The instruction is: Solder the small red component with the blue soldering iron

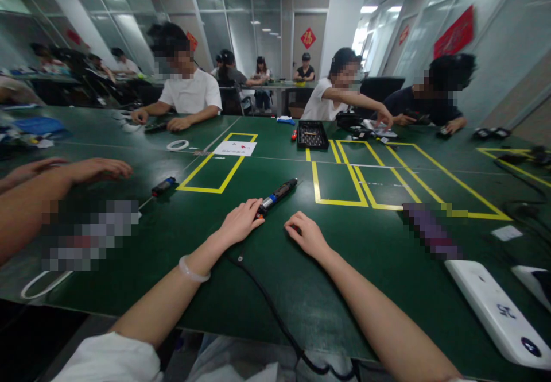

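Note:
My left hand (240, 221) lies flat on the green table (267, 290), fingers stretched out, its fingertips touching the rear end of a black and blue electric screwdriver (278, 195). A pale bangle sits on that wrist. The screwdriver lies on the table pointing away to the right, and its black cable (275, 319) runs back under my left forearm toward me. My right hand (306, 234) rests palm down a little to the right, fingers curled loosely onto the table, holding nothing that I can see.
Yellow tape rectangles (344, 181) mark the tabletop. A black tray (313, 134) and a white sheet (235, 148) lie farther off. White devices (495, 307) sit at the right edge. A co-worker's arms (55, 181) rest at left; several people sit across.

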Demonstrator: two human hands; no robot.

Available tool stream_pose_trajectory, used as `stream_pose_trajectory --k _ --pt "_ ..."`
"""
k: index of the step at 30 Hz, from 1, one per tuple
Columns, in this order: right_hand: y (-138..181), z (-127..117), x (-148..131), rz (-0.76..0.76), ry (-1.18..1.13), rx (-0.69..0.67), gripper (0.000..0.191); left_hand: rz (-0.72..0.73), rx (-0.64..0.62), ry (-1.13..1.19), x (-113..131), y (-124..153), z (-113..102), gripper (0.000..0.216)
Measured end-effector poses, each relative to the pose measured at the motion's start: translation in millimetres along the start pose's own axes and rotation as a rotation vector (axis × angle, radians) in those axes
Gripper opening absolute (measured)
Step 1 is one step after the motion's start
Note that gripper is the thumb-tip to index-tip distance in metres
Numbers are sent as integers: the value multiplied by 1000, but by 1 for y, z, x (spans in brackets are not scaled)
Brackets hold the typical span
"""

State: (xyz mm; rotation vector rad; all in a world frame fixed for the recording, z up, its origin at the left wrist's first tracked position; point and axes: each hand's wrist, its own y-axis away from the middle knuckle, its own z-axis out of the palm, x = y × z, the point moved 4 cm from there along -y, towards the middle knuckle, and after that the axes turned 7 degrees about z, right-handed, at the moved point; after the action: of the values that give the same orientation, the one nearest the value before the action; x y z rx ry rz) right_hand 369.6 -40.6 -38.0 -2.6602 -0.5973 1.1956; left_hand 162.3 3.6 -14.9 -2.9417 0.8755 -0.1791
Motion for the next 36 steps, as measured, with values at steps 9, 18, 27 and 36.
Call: stream_pose_trajectory --k 9,18,27,36 --pt "0 4 0 6 11 -30 13 -310 -48 -17 -119 36 -9 61" --pt "1 3 0 6 0 -47 12 -557 -28 -110 -180 65 -19 62" --pt "1 2 -2 11 3 -53 13 -599 120 -230 -147 68 -36 40" --pt "-2 4 0 7 -31 -51 16 -489 436 38 -104 51 -46 38"
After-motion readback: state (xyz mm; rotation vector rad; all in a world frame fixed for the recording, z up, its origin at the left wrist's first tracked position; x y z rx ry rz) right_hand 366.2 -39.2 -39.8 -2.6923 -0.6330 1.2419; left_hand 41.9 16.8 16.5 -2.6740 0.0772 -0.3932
